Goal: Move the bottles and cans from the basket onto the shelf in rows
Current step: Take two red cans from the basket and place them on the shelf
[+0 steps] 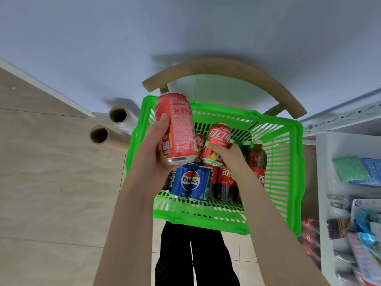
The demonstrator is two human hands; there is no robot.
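Item 1: raised Coca-Cola can, red, held clear above the basket's 10 o'clock corner; long axis running roughly 12 to 6, base toward the viewer; left hand wrapped round its lower half, thumb across the label.
Item 2: second Coca-Cola can, red, inside the green basket, top tipped toward 1 o'clock; right hand closed round its lower body, fingers curled over the side.
Item 3: Pepsi cans, blue, at the basket's 7 o'clock; cola bottles upright along the 3 o'clock side.
Item 4: white shelf at 3 o'clock of the basket, just beside it; already holds packets and blurred red items.
Note: the shelf lies to the right of both hands; the right hand is the nearer, so its can likely goes first, the left hand crossing over the basket.
Item 5: wooden chair under the basket; cardboard rolls at 9 o'clock.
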